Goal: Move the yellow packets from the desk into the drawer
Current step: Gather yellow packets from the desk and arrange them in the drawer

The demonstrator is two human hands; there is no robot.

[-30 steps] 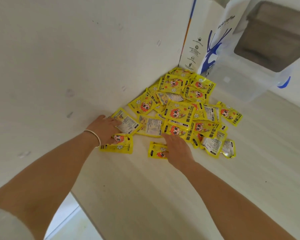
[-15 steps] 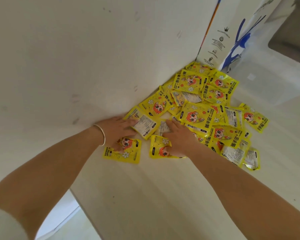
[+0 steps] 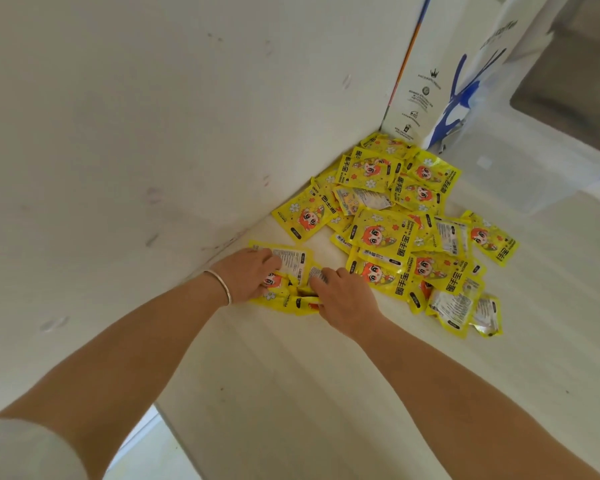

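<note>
Several yellow packets [image 3: 388, 233] with a red-haired cartoon figure lie in a loose heap on the pale desk [image 3: 291, 382], against the white wall. My left hand [image 3: 248, 273], with a silver bangle on its wrist, presses down on a small bunch of packets [image 3: 293, 261] at the near left edge of the heap. My right hand [image 3: 343, 294] meets it from the right, its fingers curled onto the same bunch. Both hands touch these packets, which lie crumpled between them on the desk. No drawer is in view.
A white paper bag [image 3: 426, 77] with blue print stands in the far corner behind the heap. A clear plastic bin [image 3: 520, 174] sits to its right. The desk's near left edge [image 3: 174, 431] drops to the floor.
Both hands have drawn together, dragging the two loose near packets toward each other into one bunch. The camera has tilted a little.
</note>
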